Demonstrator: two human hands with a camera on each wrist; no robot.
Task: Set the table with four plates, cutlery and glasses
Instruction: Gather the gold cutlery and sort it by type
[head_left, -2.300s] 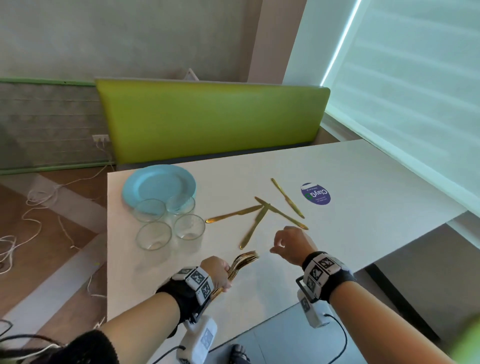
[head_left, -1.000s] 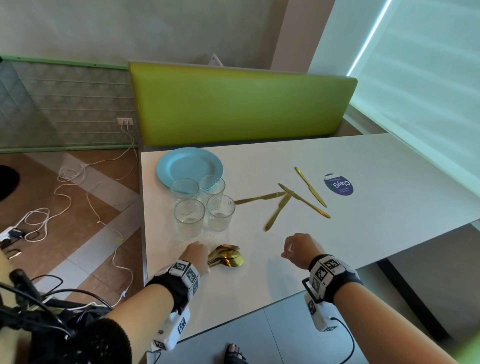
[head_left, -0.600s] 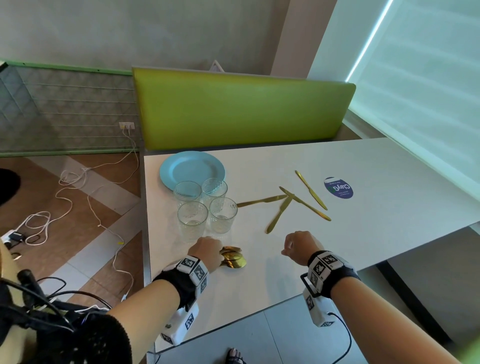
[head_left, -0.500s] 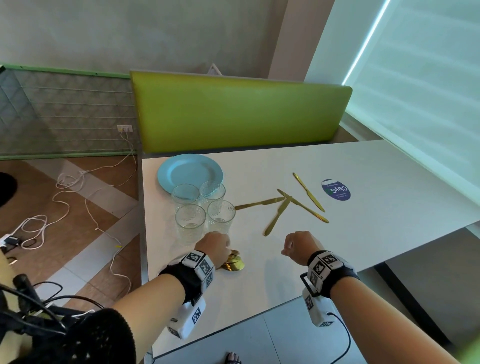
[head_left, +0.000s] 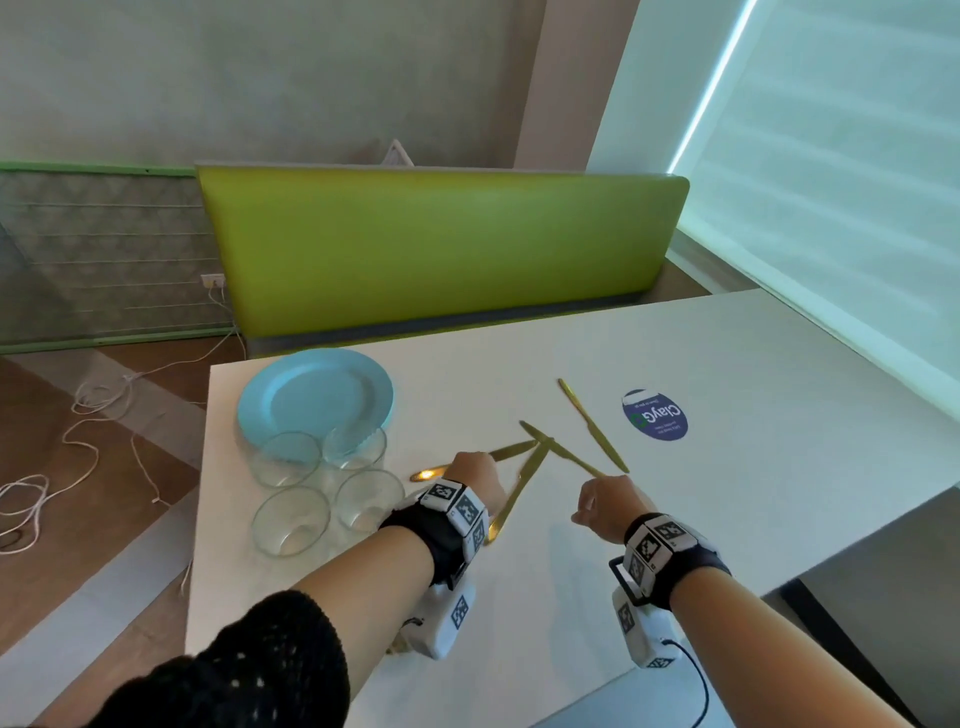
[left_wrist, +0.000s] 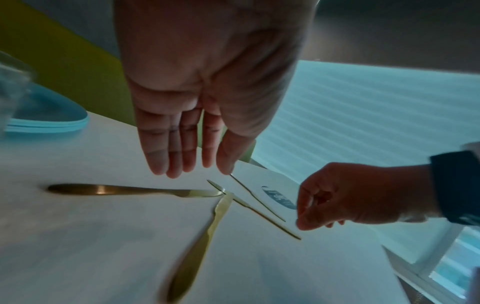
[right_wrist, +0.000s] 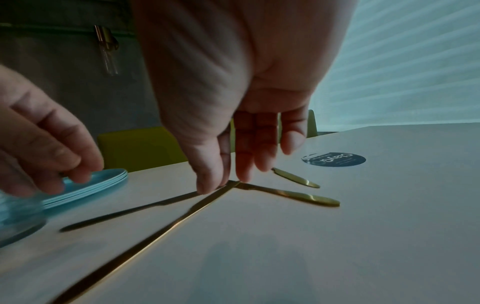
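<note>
Several gold knives lie fanned on the white table (head_left: 753, 415): one (head_left: 592, 425) far right, one (head_left: 563, 453) crossing the tip of another (head_left: 522, 480), and one (head_left: 511, 451) partly under my left hand. My left hand (head_left: 475, 475) hovers over them with straight fingers (left_wrist: 168, 160), holding nothing. My right hand (head_left: 597, 506) hangs just above the handle end of the crossing knife, fingers (right_wrist: 242, 164) loose and empty. A stack of blue plates (head_left: 314, 400) and several glasses (head_left: 291, 519) stand at the left. The spoons are not visible.
A round dark sticker (head_left: 654, 415) lies on the table right of the knives. A green bench back (head_left: 441, 249) runs along the far edge. Cables (head_left: 78, 441) trail on the floor to the left. The window blind (head_left: 831, 182) is at the right.
My left hand let go of the gold spoons beside the glasses and moved forward over the knives. My right hand moved slightly forward towards the knife handles.
</note>
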